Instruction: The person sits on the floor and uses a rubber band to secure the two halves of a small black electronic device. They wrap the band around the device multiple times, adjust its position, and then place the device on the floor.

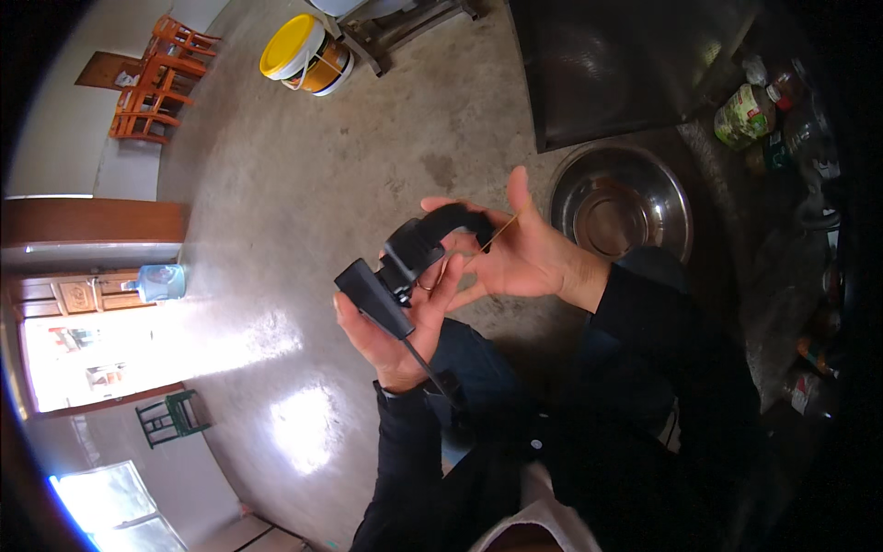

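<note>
In front of my chest, my left hand [400, 345] is closed around a black boxy device [375, 299] with a clip-like joint. A curved black strap [455, 219] comes off the device, and a black cable [428, 366] runs down from it toward my lap. On the strap's other side is my right hand [538, 258], thumb raised and fingers reaching toward the left hand. A thin yellowish band [499, 232] stretches from the base of the right thumb across to the fingers by the strap. Part of the right fingertips is hidden behind the device and left fingers.
A steel basin [616, 216] sits on the concrete floor at right, beside a dark panel [625, 74]. Bottles [745, 118] crowd the right edge. A yellow-lidded bucket [308, 55], orange wooden chairs [156, 83], a blue water jug [161, 282] and a green stool [173, 417] stand farther off.
</note>
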`<state>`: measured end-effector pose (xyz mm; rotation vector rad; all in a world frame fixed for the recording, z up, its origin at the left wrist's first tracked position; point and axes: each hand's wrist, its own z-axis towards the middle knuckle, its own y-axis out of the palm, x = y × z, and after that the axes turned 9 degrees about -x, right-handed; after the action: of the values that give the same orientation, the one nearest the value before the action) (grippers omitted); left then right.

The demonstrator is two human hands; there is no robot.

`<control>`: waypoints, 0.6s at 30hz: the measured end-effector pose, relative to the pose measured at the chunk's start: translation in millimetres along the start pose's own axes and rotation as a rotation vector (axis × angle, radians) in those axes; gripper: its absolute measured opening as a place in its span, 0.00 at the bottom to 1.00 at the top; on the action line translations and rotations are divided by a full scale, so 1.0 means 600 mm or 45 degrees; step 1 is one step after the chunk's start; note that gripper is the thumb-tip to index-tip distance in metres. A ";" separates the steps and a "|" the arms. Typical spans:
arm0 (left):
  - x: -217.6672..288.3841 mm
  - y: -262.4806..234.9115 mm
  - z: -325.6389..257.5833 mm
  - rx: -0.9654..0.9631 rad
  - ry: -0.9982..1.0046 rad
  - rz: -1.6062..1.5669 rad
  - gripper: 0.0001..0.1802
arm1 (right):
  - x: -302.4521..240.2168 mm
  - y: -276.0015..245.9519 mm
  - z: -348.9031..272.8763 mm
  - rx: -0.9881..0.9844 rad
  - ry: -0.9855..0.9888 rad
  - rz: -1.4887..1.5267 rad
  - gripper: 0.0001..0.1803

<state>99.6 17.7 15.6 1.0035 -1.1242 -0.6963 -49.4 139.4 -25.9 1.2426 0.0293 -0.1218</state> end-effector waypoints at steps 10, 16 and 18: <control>0.028 0.055 0.006 0.185 -0.261 1.009 0.25 | -0.060 0.066 -0.022 0.497 0.120 -1.998 0.39; 0.032 0.029 0.024 -0.088 -0.451 1.024 0.29 | -0.057 0.080 -0.019 0.361 0.279 -2.430 0.46; 0.029 0.024 0.023 -0.157 -0.461 1.024 0.33 | -0.056 0.081 -0.019 0.300 0.218 -2.086 0.49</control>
<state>91.3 4.4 37.4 0.2564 -1.6334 -0.2815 -77.0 168.0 19.3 1.1682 1.2113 -1.4534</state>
